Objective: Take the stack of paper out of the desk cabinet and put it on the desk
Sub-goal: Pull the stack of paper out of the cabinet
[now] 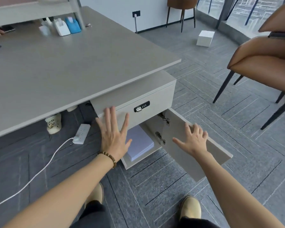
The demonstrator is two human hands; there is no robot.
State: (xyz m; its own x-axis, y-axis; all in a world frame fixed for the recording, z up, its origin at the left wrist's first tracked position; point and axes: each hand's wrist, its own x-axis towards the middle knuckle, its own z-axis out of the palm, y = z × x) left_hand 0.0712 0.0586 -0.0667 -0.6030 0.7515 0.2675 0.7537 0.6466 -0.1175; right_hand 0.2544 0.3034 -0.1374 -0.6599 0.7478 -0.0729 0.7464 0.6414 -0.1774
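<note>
Grey laminate covers the broad bench point(59, 63), whose near right corner juts over the desk cabinet point(161, 89) beneath it. Around them lies a dark grey carpet floor point(204, 112) of herringbone tiles. Tan chairs point(262, 61) on thin black legs stand well apart to the right, and a white box point(205, 38) sits on the floor beyond the bench's far right corner. The cabinet's door point(192, 145) is swung wide open to the right on two metal hinges, and above the opening is a drawer front with a black combination lock point(142, 106).

Inside the open compartment, on its floor, lies the stack of paper point(141, 143): plain white sheets, squarely piled, flat, its near corner reaching close to the compartment's front edge. The left hand point(114, 132) is spread wide with fingers apart, held in front of the drawer front and covering the left part of the stack; whether it touches either cannot be told. It wears a bead bracelet point(109, 157) at the wrist. The right hand point(193, 139) is likewise spread and empty, held at the upper edge of the open door.

Under the bench's near edge a white power strip point(81, 133) lies on the floor with its cable point(39, 173) trailing left, beside a cream patterned cup-like object point(53, 123). White and blue dispensers point(67, 27) stand by the bench's far edge.
</note>
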